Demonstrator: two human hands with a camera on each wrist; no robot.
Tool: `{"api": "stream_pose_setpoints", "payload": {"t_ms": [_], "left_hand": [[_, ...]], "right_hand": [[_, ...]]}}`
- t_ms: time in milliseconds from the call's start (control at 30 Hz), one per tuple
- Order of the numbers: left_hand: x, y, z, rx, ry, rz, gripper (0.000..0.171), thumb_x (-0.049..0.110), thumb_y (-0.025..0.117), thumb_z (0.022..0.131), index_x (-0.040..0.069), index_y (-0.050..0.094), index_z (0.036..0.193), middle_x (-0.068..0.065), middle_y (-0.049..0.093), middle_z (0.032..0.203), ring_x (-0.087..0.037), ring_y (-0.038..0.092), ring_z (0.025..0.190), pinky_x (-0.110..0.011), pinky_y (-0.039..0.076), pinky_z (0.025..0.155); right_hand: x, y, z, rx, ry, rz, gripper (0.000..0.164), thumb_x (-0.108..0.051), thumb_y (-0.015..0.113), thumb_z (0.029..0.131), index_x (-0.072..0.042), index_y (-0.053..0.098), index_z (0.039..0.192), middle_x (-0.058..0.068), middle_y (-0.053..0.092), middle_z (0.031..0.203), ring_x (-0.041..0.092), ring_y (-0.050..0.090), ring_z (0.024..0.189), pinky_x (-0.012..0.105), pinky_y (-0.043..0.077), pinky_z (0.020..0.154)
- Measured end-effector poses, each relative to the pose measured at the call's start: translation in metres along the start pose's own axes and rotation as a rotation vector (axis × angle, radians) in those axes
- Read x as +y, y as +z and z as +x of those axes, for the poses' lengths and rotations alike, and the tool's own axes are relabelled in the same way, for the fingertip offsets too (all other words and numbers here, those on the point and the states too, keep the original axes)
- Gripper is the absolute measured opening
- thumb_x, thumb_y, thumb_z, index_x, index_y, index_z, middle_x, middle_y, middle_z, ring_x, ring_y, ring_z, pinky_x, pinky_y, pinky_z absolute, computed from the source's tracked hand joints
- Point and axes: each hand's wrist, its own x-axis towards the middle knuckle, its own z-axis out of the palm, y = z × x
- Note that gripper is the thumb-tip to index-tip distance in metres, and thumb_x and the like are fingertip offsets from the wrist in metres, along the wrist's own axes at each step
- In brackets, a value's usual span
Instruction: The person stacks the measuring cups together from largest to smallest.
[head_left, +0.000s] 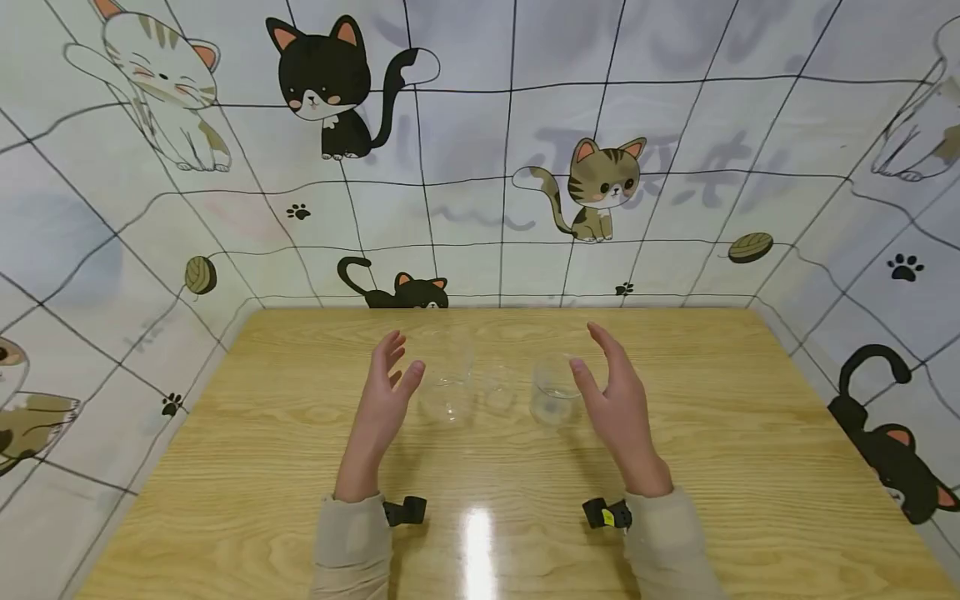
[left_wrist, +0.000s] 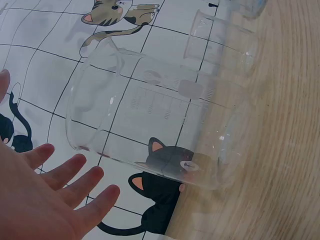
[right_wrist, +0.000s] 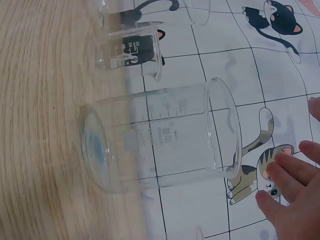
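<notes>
Three clear glass beakers stand in a row on the wooden table. The large beaker [head_left: 448, 404] on the left has a pouring lip and printed graduations, plain in the left wrist view [left_wrist: 160, 115]. In the middle is a small beaker [head_left: 498, 392]. The medium beaker [head_left: 553, 396] on the right shows a bluish tint at its base in the right wrist view [right_wrist: 97, 145]. My left hand [head_left: 381, 404] is beside the large beaker, fingers spread and loosely bent, holding nothing. Close to the medium beaker's right side, my right hand [head_left: 618, 408] is likewise empty, thumb apart from the fingers.
The wooden table [head_left: 247, 450] ends at a white backdrop [head_left: 472, 208] printed with a grid and cartoon cats, which also runs along both sides. Dark wrist cameras sit at both cuffs. A bright light reflection [head_left: 478, 550] lies on the tabletop between the forearms.
</notes>
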Motion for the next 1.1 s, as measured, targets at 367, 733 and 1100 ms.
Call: {"api": "stream_pose_setpoints", "payload": {"t_ms": [367,733,1100], "left_hand": [[-0.004,0.000,-0.002,0.014,-0.029,-0.050,0.067,0.030,0.055,0.089,0.012,0.017,0.140,-0.010,0.026,0.141,-0.027,0.024,0.130,-0.044,0.023,0.102],[-0.016,-0.002,0.001,-0.058,-0.083,-0.141,0.067,0.032,0.056,0.088,0.015,0.017,0.140,-0.011,0.030,0.139,-0.029,0.025,0.129,-0.044,0.025,0.100],[-0.026,0.000,0.003,-0.114,-0.080,-0.194,0.069,0.027,0.059,0.086,0.018,0.018,0.141,-0.006,0.025,0.142,-0.025,0.024,0.130,-0.046,0.029,0.098]], "right_hand": [[-0.009,0.016,-0.006,-0.046,-0.010,-0.043,0.057,-0.040,0.052,0.088,-0.025,0.030,0.138,-0.004,0.034,0.138,0.022,0.033,0.125,0.049,0.032,0.092],[-0.022,0.028,-0.010,-0.117,-0.076,0.004,0.059,-0.039,0.054,0.087,-0.027,0.028,0.139,-0.006,0.034,0.139,0.021,0.036,0.123,0.046,0.035,0.091],[-0.022,0.032,-0.013,-0.140,-0.104,0.011,0.059,-0.038,0.054,0.088,-0.025,0.028,0.139,-0.006,0.036,0.137,0.020,0.039,0.121,0.045,0.036,0.091]]}}
